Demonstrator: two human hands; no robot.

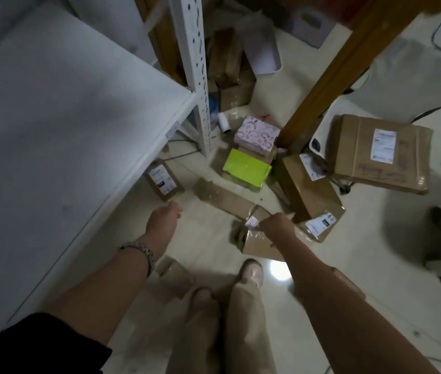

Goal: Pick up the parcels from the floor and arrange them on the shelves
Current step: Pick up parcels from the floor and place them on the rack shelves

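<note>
Head view, parcel (258, 245) held beneath right grip (277, 225)

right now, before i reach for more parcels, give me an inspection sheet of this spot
surface: pale floor, glare spot by the feet
job's things: small brown parcel in hand; green box, pink box, large labelled carton and other brown parcels on the floor; white shelf at left
clutter: white roll beside the shelf post
grips: left hand open, holding nothing; right hand grips the small brown parcel
cables: dark cable on the floor beyond the large labelled carton
surroundings: wooden leg among the parcels
</note>
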